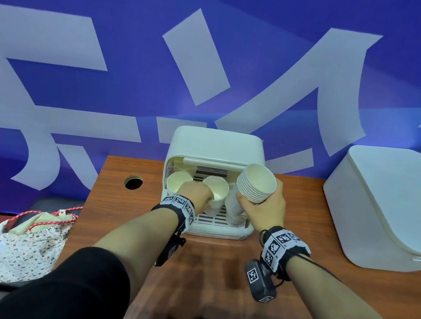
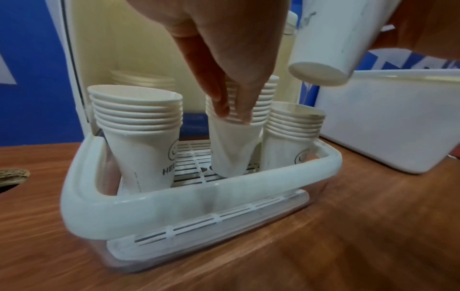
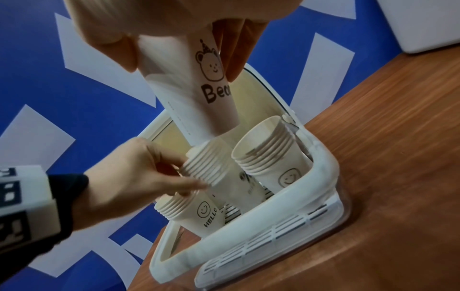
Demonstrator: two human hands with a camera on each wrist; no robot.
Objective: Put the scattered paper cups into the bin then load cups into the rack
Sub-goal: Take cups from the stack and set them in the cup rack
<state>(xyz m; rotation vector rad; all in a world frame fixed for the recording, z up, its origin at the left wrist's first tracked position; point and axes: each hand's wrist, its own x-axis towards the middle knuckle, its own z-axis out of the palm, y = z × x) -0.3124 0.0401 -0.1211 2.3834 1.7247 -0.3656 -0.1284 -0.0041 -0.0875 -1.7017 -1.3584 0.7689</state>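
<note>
A white cup rack (image 1: 220,230) with an open front stands on the wooden table. Three stacks of paper cups stand in it: a left stack (image 2: 139,133), a middle stack (image 2: 234,149) and a right stack (image 2: 291,133). My left hand (image 1: 194,191) reaches in from above and pinches the rims of the middle stack (image 3: 206,167), which leans a little. My right hand (image 1: 265,209) grips another stack of cups (image 1: 254,185) printed with a bear (image 3: 211,67). It holds this stack tilted in the air above the rack's right side.
A large white bin (image 1: 389,209) with its lid down sits at the table's right. A round cable hole (image 1: 133,182) lies left of the rack. A floral bag (image 1: 21,248) rests beside the table at the left. A blue banner wall stands close behind.
</note>
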